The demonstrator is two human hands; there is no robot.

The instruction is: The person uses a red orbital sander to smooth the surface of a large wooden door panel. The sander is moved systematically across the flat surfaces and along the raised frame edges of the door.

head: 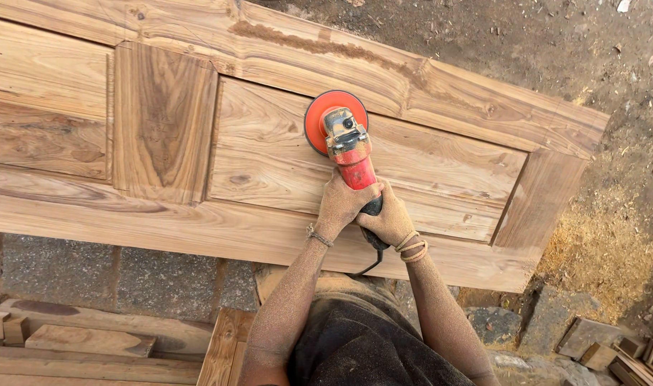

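A red angle grinder (348, 146) with an orange sanding disc (319, 114) rests on a recessed panel of a large wooden door (162, 129) that lies flat. My left hand (342, 204) wraps the grinder's red body from the left. Just behind it, my right hand (392, 218) grips the dark rear handle. Both hands and forearms are coated in sawdust. A black cord (369, 266) hangs from the handle toward my body.
Wood planks and offcuts (91, 339) lie at the lower left, and small blocks (626, 354) at the lower right. A sawdust pile (605, 250) sits on the dirt ground right of the door. Stone slabs (126, 275) show beneath the door's near edge.
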